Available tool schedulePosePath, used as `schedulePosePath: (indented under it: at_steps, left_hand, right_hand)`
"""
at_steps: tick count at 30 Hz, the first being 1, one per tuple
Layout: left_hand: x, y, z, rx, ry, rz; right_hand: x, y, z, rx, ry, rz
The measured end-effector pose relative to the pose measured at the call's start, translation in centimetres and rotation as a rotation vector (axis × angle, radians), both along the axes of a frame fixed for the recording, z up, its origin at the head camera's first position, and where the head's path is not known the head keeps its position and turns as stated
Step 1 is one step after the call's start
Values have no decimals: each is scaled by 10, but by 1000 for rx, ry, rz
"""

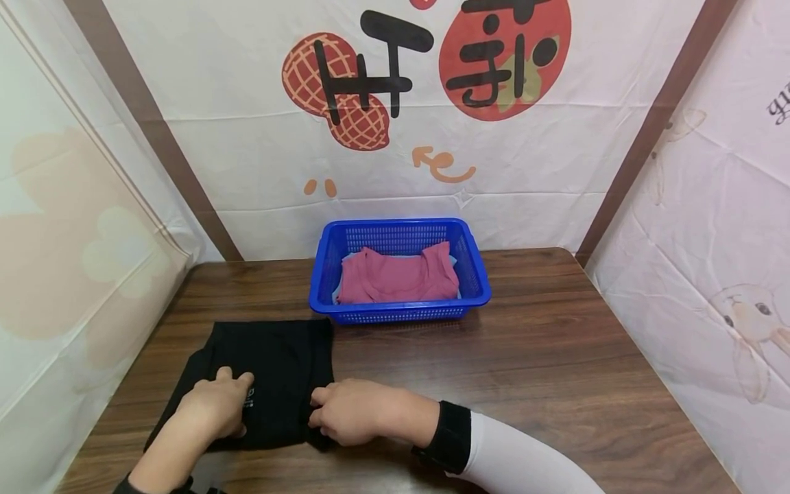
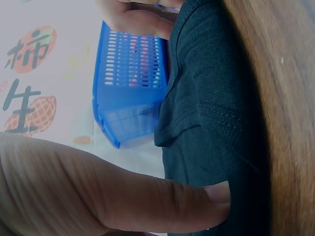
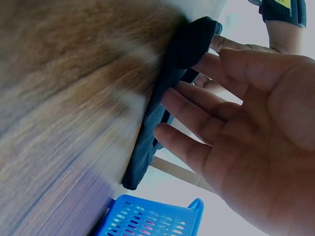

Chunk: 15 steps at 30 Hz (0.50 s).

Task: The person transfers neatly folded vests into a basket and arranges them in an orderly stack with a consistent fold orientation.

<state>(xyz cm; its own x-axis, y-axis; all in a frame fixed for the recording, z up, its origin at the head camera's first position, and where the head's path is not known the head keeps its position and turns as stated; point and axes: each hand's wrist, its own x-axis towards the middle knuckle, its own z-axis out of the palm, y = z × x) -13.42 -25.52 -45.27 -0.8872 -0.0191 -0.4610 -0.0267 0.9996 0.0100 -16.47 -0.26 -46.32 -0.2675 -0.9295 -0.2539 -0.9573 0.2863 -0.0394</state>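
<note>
A black folded garment [image 1: 278,370] with small light lettering lies flat at the left of the table, its right side turned over in a strip. My left hand [image 1: 216,405] rests on its near left part, the thumb [image 2: 197,206] along the fabric in the left wrist view. At the garment's near right edge is my right hand [image 1: 353,412]. Its fingers [image 3: 189,110] reach out fairly straight in the right wrist view, fingertips touching the folded edge. The thumb overlaps a bunched corner of the cloth there.
Behind the garment, a blue plastic basket [image 1: 400,314] stands at the back of the wooden table [image 1: 543,370]. Inside it lie a pink garment [image 1: 398,274] and some light blue cloth under it. Printed white curtains [image 1: 247,137] hang around the table's back and sides.
</note>
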Motion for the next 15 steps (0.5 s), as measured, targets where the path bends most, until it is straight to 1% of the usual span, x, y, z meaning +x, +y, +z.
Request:
schedulePosePath:
  at_steps: [8, 15]
  left_hand:
    - [6, 6, -1, 3, -8, -6]
    - [5, 12, -3, -3, -13, -11]
  right_hand:
    - [6, 5, -1, 7, -30, -1]
    - [8, 9, 1, 3, -15, -2]
